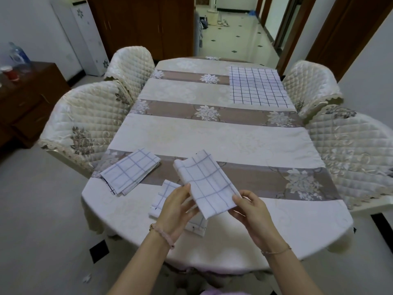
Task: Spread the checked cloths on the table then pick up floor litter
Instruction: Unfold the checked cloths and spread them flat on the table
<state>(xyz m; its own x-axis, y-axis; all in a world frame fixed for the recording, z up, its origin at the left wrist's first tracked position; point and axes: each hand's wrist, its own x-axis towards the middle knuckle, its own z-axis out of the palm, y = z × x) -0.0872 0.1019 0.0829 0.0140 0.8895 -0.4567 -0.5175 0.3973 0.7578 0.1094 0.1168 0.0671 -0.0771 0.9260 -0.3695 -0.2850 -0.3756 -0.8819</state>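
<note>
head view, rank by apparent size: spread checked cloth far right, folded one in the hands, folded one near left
1. Spread white cloth with dark checks and folded white blue-checked cloth in left hand and right hand: about alike, the spread one being farther.
2. Folded white blue-checked cloth lying near left: smallest.

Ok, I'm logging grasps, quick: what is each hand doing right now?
Left hand: pinches the folded checked cloth at its left edge.
Right hand: pinches the same cloth at its right edge.

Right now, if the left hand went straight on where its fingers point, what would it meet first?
Probably the folded checked cloth, which the left hand and right hand both hold; beyond it, depth is unclear.
</note>
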